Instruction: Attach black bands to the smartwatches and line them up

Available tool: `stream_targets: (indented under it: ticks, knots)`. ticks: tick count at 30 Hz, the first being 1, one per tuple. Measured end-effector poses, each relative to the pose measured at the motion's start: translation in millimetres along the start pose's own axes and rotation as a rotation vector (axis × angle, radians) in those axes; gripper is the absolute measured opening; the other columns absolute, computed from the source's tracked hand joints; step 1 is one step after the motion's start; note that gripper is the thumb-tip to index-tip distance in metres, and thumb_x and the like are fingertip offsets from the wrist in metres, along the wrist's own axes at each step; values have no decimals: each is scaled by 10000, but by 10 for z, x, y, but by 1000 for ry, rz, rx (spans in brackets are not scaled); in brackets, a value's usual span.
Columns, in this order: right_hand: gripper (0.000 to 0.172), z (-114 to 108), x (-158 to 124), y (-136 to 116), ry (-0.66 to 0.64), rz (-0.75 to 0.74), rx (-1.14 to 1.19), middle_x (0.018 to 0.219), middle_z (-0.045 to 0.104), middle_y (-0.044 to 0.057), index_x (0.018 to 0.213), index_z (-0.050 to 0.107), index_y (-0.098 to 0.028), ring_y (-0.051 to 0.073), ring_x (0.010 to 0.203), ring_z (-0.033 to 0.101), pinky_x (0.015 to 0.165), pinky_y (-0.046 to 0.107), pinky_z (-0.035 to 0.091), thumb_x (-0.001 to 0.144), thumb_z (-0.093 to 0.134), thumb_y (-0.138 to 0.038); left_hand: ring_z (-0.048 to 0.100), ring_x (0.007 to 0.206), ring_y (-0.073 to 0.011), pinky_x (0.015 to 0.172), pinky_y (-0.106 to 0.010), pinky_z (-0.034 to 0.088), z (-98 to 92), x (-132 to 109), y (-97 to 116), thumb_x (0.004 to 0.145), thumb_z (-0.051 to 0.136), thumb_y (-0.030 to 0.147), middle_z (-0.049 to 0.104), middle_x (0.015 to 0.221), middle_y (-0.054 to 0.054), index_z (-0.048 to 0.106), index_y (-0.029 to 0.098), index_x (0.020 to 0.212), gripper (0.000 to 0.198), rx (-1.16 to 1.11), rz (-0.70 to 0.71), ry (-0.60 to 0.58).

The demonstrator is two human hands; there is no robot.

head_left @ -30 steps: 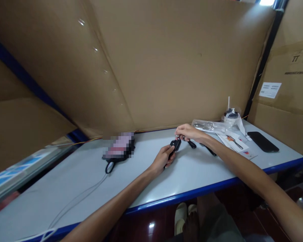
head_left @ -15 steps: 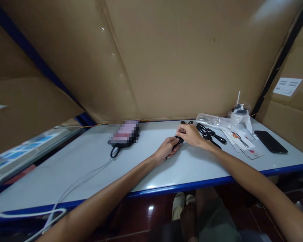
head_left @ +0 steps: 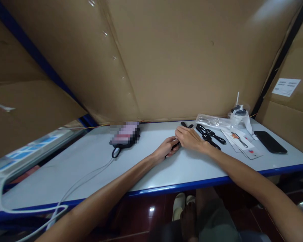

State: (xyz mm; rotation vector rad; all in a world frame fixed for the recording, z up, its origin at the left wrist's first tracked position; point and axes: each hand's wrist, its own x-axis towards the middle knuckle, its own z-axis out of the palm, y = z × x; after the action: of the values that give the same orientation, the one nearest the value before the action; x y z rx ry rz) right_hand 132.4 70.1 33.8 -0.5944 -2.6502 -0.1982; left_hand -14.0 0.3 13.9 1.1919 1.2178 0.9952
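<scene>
My left hand (head_left: 166, 149) is closed round a small black part (head_left: 176, 144) that rests on the grey table (head_left: 96, 168) near its middle. My right hand (head_left: 190, 138) lies over the same part from the right, fingers pinched on its top; most of the part is hidden under both hands. Just behind my right hand lies a black rod-like piece (head_left: 186, 125), and to its right several black strap-like pieces (head_left: 209, 134) lie loose.
A dark pouch with a loop (head_left: 123, 137) and a white cable (head_left: 65, 198) lie at the left. Clear plastic bags (head_left: 212, 120), printed cards (head_left: 239, 141), a small white device (head_left: 238, 112) and a black phone (head_left: 269, 142) lie at the right. Cardboard (head_left: 166, 60) walls the back.
My hands have come together low on the table over the black part. The black pieces that my right hand was near now lie free on the table. The view has shifted right.
</scene>
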Motion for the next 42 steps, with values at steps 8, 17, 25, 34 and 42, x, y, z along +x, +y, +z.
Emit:
stream_targets:
  ticks: [8,17,25,34,42]
  knots:
    - [113,82,10,21,85,141,202,949,643,79,936,656,-147,187,850,574,742,289,392,960,551,-114,215,371,-36,319,-138,117,-76,11,-24,910,523,292,383,580,84,452,205,866,121,-39,-40,-35]
    - [107,100,4,1,110,184,305,911,644,55,863,620,-154,162,795,558,720,271,382,925,583,-75,203,373,-34,316,-133,100,-139,21,-24,903,556,328,375,584,85,468,203,888,153,-48,-92,-66]
    - [103,30,-8,-1,62,176,259,945,663,69,915,642,-148,170,816,579,721,278,381,950,562,-93,206,371,-29,319,-133,87,-144,15,-30,889,588,336,379,588,91,465,203,905,182,-45,-78,-83]
    - [145,-26,-21,6,0,122,142,1022,685,116,984,670,-125,188,830,607,730,290,385,970,528,-99,218,369,-30,332,-141,74,-97,-22,39,893,578,307,374,587,91,453,202,875,164,-24,-80,-81]
    - [70,46,4,117,78,246,292,910,701,57,885,670,-152,157,792,601,714,258,381,922,625,-112,217,378,-34,339,-144,82,-98,-21,43,899,542,277,379,597,88,453,204,907,115,-10,-84,-91]
